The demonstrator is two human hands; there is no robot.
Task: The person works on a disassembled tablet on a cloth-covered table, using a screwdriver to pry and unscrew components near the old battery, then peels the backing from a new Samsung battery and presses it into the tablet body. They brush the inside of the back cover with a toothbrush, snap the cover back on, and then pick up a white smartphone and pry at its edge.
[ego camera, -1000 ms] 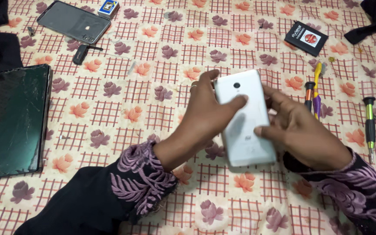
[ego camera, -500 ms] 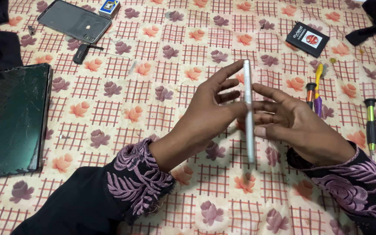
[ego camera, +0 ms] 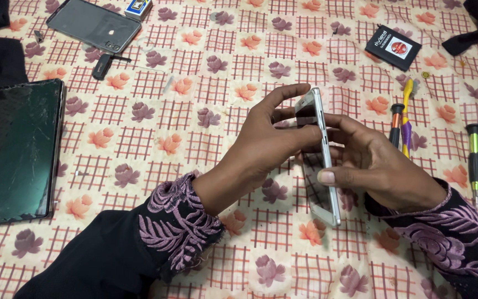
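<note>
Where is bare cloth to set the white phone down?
Free patch: floral checked cloth between the cracked black tablet and the left hand; also the upper centre strip. Crowded: right of the right hand, by the orange-handled screwdriver and green-handled screwdriver.

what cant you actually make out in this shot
- White phone, head view: held nearly edge-on, its screen mostly hidden by the left hand.
- Right hand: palm and fingertips hidden behind the phone.
- Small screwdriver: tip too small to tell.
- Cracked tablet: cut off by the left edge.
</note>
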